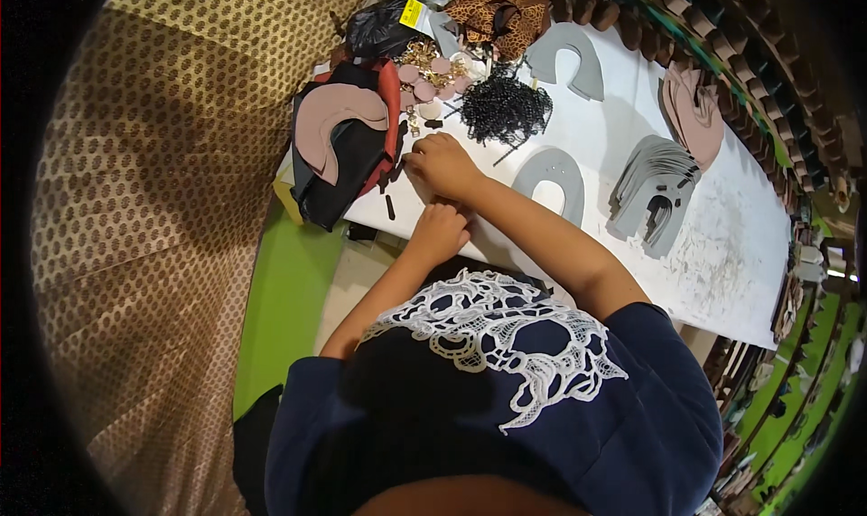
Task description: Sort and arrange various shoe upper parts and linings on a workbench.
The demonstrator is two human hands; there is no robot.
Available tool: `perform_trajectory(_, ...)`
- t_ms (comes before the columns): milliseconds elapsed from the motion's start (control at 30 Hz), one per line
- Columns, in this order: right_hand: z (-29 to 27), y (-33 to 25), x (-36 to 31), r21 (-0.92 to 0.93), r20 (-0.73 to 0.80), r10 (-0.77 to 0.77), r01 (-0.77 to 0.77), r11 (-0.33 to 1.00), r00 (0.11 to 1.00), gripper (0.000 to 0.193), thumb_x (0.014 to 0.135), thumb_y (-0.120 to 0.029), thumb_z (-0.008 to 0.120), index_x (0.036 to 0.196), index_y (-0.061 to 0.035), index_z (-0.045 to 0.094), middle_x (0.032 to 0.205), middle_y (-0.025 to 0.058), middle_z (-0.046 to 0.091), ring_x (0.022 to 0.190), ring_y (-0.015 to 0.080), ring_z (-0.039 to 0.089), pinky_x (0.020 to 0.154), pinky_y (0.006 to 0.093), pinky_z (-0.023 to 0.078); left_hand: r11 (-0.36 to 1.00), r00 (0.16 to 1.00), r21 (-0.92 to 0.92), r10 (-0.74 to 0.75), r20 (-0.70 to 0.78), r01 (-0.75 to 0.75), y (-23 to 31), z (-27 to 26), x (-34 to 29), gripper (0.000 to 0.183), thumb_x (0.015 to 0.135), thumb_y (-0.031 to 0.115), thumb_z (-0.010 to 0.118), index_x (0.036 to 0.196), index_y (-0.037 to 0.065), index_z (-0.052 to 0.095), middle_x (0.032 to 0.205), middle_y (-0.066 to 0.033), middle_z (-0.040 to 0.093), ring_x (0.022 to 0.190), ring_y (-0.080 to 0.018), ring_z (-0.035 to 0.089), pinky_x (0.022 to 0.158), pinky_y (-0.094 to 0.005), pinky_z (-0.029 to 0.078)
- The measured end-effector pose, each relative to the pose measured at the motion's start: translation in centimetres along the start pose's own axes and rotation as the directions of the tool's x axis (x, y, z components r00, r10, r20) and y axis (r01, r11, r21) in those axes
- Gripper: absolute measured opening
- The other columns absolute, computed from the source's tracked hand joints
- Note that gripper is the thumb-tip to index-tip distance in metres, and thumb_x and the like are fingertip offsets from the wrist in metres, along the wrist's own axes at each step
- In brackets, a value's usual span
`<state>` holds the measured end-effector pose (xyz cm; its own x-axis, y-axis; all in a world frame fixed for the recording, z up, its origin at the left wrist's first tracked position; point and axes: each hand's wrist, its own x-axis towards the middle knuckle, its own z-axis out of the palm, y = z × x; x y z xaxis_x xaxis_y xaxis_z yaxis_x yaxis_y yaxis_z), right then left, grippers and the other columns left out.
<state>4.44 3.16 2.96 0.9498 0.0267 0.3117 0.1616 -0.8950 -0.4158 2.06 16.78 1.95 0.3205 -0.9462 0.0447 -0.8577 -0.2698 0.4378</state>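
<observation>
My right hand [444,166] reaches across to the left side of the white table, its fingers bent and closed together beside several small dark strips [390,206]. Whatever its fingertips hold is too small to make out. Nearer me, at the table's front edge, my left hand [440,232] is curled closed just below the right wrist; its contents are hidden. Left of both hands, pink horseshoe-shaped pieces [316,123] lie stacked on black and red material [386,92]. Beyond my right hand sits a tangled heap of thin black cords or chains [506,105].
A grey horseshoe-shaped piece [553,175] lies right of my hands, another [578,60] farther back. A fanned grey stack [657,200] and folded pink pieces [694,119] are at right. Pink discs [424,90], a leopard-print cloth [501,10] and a black bag [377,30] crowd the back.
</observation>
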Motion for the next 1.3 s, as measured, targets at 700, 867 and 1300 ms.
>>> perform_trajectory(700,-7.7,1.9,-7.5,0.062,-0.208,0.171,-0.162,0.985,0.963,0.015,0.068,-0.012,0.068,0.08,-0.0086,0.062,0.095,0.0061,0.059,0.095,0.0271,0.054,0.087,0.0412,0.039,0.929,0.86,-0.362,-0.241,-0.45,0.071,0.7,-4.2,3.5,0.032,0.083,0.009,0.058,0.115,0.005,0.058,0.123,-0.014,0.049,0.111,-0.0278,0.048,0.085,-0.037,0.045)
perform_trajectory(867,-9.8,1.6,-11.5,0.043,-0.338,0.243,-0.243,0.969,0.909,0.017,0.067,-0.012,0.071,0.082,-0.0098,0.063,0.099,0.0077,0.059,0.096,0.0274,0.055,0.085,0.0405,0.041,0.867,0.99,-0.496,-0.104,-0.098,0.042,-0.7,-2.2,7.3,0.016,0.08,0.016,0.064,0.087,0.002,0.069,0.11,-0.0148,0.059,0.104,-0.0269,0.055,0.09,-0.0348,0.042)
perform_trajectory(1300,-9.4,2.7,-17.6,0.67,-0.274,0.786,-0.476,0.57,0.555,0.018,0.079,-0.016,0.068,0.093,-0.0046,0.068,0.1,0.0102,0.06,0.094,0.0225,0.058,0.08,0.0308,0.046,0.678,0.993,-0.732,-0.119,-0.024,0.063,5.0,1.6,11.1,0.015,0.076,0.019,0.068,0.084,0.007,0.07,0.111,-0.0132,0.06,0.105,-0.0276,0.054,0.088,-0.037,0.042)
